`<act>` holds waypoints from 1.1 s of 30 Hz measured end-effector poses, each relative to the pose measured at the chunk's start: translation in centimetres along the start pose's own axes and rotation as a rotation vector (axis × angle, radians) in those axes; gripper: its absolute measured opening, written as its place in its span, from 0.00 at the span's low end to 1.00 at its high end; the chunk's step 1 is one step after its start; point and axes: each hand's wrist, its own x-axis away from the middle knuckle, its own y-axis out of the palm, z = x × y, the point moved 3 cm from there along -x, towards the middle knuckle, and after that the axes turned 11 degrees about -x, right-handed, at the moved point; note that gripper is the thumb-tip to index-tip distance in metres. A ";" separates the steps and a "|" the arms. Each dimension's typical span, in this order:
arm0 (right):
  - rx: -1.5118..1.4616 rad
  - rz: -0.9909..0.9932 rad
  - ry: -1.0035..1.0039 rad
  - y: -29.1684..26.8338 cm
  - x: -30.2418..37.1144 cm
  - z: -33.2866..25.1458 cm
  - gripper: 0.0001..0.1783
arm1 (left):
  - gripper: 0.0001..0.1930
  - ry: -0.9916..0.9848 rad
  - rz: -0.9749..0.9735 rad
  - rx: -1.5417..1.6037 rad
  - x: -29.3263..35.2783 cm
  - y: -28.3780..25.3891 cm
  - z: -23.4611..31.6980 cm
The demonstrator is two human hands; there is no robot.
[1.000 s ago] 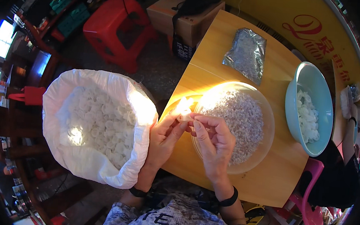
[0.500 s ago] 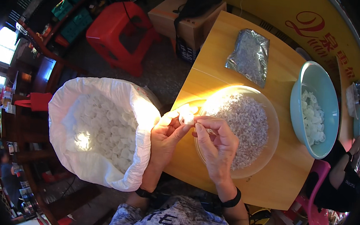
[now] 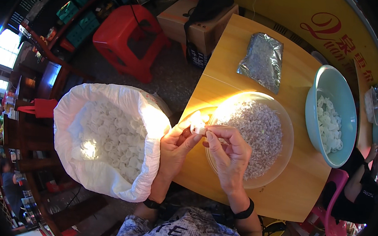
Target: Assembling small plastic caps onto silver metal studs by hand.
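Between the fingertips of my left hand [image 3: 175,148] sits a small white plastic piece [image 3: 199,130], partly washed out by strong sunlight. My right hand [image 3: 229,154] pinches at its right side with thumb and forefinger; whatever lies between those tips is too small to make out. Both hands are over the near left rim of a round clear bowl [image 3: 287,145] heaped with tiny clear plastic bits [image 3: 259,132]. Left of my left wrist stands a white woven sack [image 3: 152,159], its rim rolled back, full of white ring-like plastic pieces [image 3: 116,134].
A pale blue basin [image 3: 314,136] with white pieces [image 3: 328,124] stands on the wooden table [image 3: 219,67] at right. Behind the bowl lies a filled clear plastic bag [image 3: 262,61]. A red stool [image 3: 124,37] and a cardboard box [image 3: 174,19] are beyond. Another person's arm [image 3: 357,182] shows far right.
The white piece has turned slightly between my fingers; a dark spot on it no longer shows. Both hands keep nearly the same place, and the whole view has shifted a little.
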 end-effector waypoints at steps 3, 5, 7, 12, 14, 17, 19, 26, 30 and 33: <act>-0.047 0.005 0.033 0.1 0.1 -0.1 0.06 | 0.20 -0.008 -0.010 -0.009 0.1 -0.2 0.0; -0.078 0.013 0.060 0.1 0.0 -0.2 0.06 | 0.20 0.074 -0.023 -0.055 -0.1 -0.3 0.1; -0.053 -0.002 0.088 0.1 0.0 -0.3 0.04 | 0.20 0.082 -0.023 -0.091 -0.1 -0.4 0.1; -0.075 0.004 0.101 -0.1 0.1 -0.2 0.06 | 0.19 0.180 -0.040 -0.138 -0.1 -0.8 -0.1; -0.100 0.013 0.107 -0.1 0.1 -0.1 0.07 | 0.19 0.200 -0.045 -0.157 -0.1 -0.8 0.1; -0.147 0.031 0.149 -0.2 0.1 0.0 0.07 | 0.19 0.211 -0.054 -0.226 0.0 -0.7 0.7; -0.126 0.032 0.149 -0.3 0.1 0.0 0.07 | 0.20 0.203 -0.062 -0.228 0.0 -0.6 0.7; -0.027 -0.042 0.138 -1.1 0.6 -0.7 0.09 | 0.23 0.207 -0.184 -0.241 0.4 -0.3 1.6; -0.136 -0.006 0.197 -1.5 1.4 -1.7 0.07 | 0.23 0.222 -0.181 -0.255 0.8 0.1 1.6; -0.104 -0.013 0.170 -2.0 1.8 -2.1 0.06 | 0.24 0.239 -0.213 -0.282 1.3 0.5 1.8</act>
